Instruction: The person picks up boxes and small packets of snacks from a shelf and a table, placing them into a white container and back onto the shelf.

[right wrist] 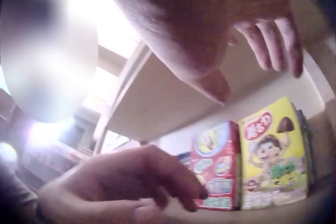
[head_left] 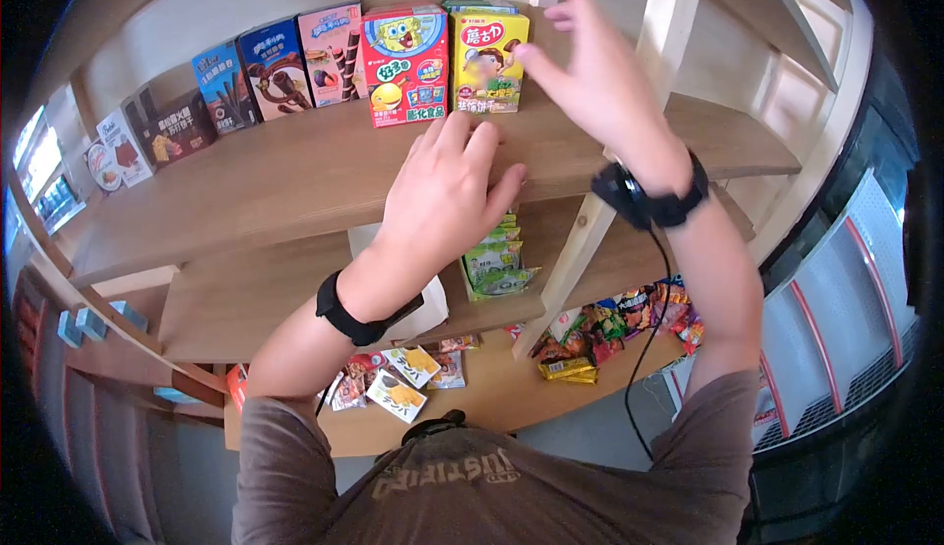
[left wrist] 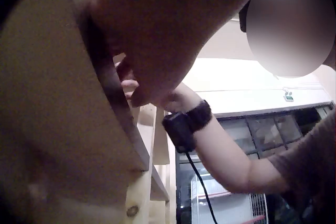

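Note:
On the upper shelf stand a red snack box with a cartoon face and, right beside it, a yellow biscuit box. My left hand is over the shelf's front edge, just before these boxes, with fingers loosely bent and nothing in them. Raised to the right of the yellow box, my right hand has its fingers stretched out and holds nothing; its thumb overlaps the box's edge in the head view. In the right wrist view, the right fingers hang above the yellow box, apart from it.
A row of upright boxes, including a pink wafer box and a dark blue box, runs leftward. A wooden post rises behind the right hand. Green packets stand on the shelf below; colourful bags lie lower right.

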A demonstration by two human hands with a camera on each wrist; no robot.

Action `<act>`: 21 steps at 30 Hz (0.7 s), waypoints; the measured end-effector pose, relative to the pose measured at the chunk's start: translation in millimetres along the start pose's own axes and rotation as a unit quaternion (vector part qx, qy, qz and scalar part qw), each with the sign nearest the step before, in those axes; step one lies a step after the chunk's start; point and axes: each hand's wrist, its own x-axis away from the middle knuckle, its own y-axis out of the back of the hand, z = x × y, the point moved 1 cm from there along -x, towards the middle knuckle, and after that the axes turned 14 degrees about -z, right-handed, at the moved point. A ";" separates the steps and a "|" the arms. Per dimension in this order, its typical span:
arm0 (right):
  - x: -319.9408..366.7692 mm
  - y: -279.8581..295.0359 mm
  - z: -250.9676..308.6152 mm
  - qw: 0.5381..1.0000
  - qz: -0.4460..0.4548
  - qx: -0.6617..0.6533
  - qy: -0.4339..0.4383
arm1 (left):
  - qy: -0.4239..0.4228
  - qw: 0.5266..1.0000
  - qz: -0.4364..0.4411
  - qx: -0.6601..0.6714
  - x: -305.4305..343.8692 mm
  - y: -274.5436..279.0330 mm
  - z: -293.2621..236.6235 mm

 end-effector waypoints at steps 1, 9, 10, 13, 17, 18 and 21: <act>6.8 19.6 15.3 0.992 -0.048 -0.114 -0.031 | -0.012 0.999 -0.020 0.044 1.9 1.6 0.6; 191.6 78.7 66.3 0.773 0.286 -0.550 -0.131 | -0.065 0.964 0.088 0.241 81.8 58.8 -28.5; 229.7 67.6 69.0 0.717 0.373 -0.556 -0.194 | -0.047 0.958 0.107 0.264 102.7 64.1 -28.6; 357.8 21.8 67.8 0.656 0.456 -0.506 -0.326 | 0.035 0.945 0.195 0.259 184.6 68.5 -15.2; 510.8 -16.0 69.4 0.624 0.486 -0.405 -0.459 | 0.232 0.915 0.293 0.151 319.5 76.9 5.5; 533.2 -19.6 71.1 0.614 0.473 -0.393 -0.496 | 0.298 0.889 0.316 0.141 365.0 80.1 11.2; 585.3 -27.8 86.2 0.529 0.495 -0.354 -0.591 | 0.381 0.845 0.371 0.055 457.8 104.8 13.9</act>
